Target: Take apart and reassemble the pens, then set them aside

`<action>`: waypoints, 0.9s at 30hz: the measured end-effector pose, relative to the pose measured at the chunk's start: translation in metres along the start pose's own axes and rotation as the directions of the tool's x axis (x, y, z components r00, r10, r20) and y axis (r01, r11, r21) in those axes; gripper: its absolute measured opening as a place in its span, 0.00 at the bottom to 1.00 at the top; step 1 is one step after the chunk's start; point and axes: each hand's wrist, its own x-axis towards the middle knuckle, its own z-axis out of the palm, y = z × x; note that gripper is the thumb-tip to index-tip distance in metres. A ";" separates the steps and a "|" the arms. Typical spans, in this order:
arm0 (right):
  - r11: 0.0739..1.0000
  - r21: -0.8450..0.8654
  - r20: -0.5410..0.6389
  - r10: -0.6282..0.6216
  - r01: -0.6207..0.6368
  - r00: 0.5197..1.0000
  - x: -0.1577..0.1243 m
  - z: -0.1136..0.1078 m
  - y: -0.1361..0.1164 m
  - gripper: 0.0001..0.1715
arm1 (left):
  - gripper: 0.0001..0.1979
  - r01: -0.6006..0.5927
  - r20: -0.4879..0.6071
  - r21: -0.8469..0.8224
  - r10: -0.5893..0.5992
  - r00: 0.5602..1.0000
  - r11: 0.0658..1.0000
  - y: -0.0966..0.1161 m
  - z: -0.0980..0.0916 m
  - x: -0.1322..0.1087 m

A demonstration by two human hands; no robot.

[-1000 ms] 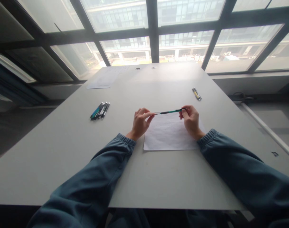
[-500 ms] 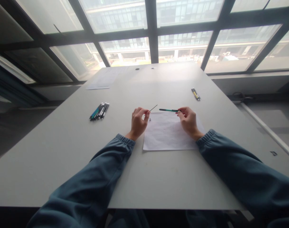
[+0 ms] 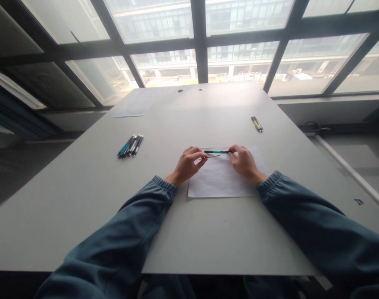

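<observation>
Between thumb and fingertips, my left hand (image 3: 187, 164) pinches a thin black stick (image 3: 214, 156), too fine to tell whether it is a pencil lead or a pen refill. The stick points right, just below a green and black pen (image 3: 217, 152). That pen lies level in the air, its right end gripped by the fingers of my right hand (image 3: 243, 162). Whether the pen's left end touches my left fingers I cannot tell. Under both hands a white sheet of paper (image 3: 223, 182) lies on the table.
To the left on the white table (image 3: 92, 207) rests a bunch of several pens (image 3: 130, 146), mostly black with some blue and green. A few more pens (image 3: 257, 123) lie at the right. Farther back is another paper (image 3: 131, 104). Windows stand beyond the far edge.
My left hand has moved right and slightly down, bringing the thin stick below the pen. My right hand has shifted slightly left and lower with the pen.
</observation>
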 end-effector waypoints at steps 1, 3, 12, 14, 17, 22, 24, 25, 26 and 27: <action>0.998 -0.045 0.003 -0.032 0.032 0.999 0.000 -0.001 0.000 0.08 | 0.07 -0.010 0.008 -0.002 0.010 1.000 1.000 0.000 0.000 0.000; 0.990 -0.116 0.018 -0.079 0.080 0.997 0.000 -0.001 0.000 0.07 | 0.07 -0.029 0.030 -0.004 0.029 0.999 1.000 0.001 0.000 0.000; 0.991 -0.086 -0.044 -0.102 0.098 0.994 -0.002 -0.008 -0.012 0.15 | 0.08 -0.057 0.103 0.031 0.054 0.993 0.998 0.004 -0.002 0.001; 0.986 -0.029 -0.066 -0.163 0.161 0.984 -0.003 -0.012 -0.019 0.15 | 0.08 -0.059 0.113 0.048 0.053 0.992 0.997 0.004 -0.002 0.001; 0.949 0.000 0.031 -0.316 0.316 0.948 -0.005 -0.014 -0.027 0.12 | 0.08 -0.070 0.115 0.061 0.062 0.991 0.996 0.003 -0.002 0.001; 0.876 -0.013 0.182 -0.473 0.483 0.862 -0.006 -0.010 -0.027 0.11 | 0.08 -0.111 0.093 0.044 0.107 0.990 0.993 0.002 -0.002 0.001; 0.867 -0.018 0.178 -0.487 0.497 0.855 -0.006 -0.009 -0.025 0.12 | 0.08 -0.120 0.087 0.039 0.116 0.989 0.992 0.002 -0.002 0.001; 0.866 -0.020 0.165 -0.490 0.500 0.856 -0.005 -0.009 -0.024 0.12 | 0.08 -0.120 0.085 0.039 0.116 0.990 0.992 0.001 -0.002 0.001; 0.866 -0.023 0.150 -0.490 0.499 0.859 -0.005 -0.008 -0.023 0.11 | 0.08 -0.117 0.084 0.040 0.114 0.990 0.992 0.001 -0.002 0.001; 0.869 -0.027 0.135 -0.487 0.494 0.863 -0.005 -0.008 -0.023 0.10 | 0.08 -0.113 0.081 0.043 0.109 0.991 0.993 0.000 -0.001 0.000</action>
